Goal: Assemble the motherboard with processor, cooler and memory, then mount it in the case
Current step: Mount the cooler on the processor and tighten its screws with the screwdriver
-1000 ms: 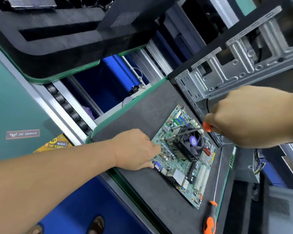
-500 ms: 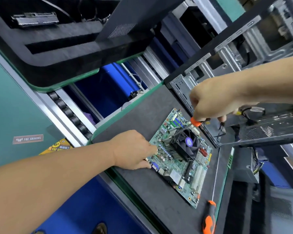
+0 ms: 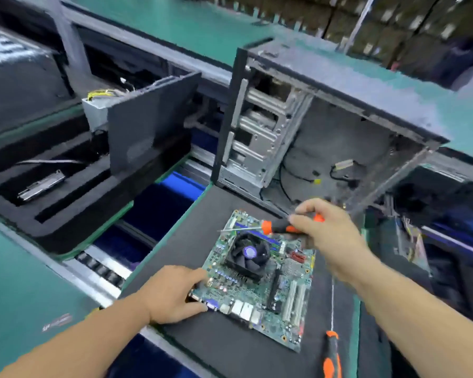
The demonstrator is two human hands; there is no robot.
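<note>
The motherboard [image 3: 260, 279] lies flat on the dark mat [image 3: 175, 241], just before the open case [image 3: 325, 137]. My left grip [image 3: 175, 293] presses its near-left corner, fingers spread. My right grip [image 3: 322, 227] clasps a screwdriver [image 3: 268, 227] above the cooler [image 3: 247, 253]. A second screwdriver [image 3: 332, 353] lies right of the board.
</note>
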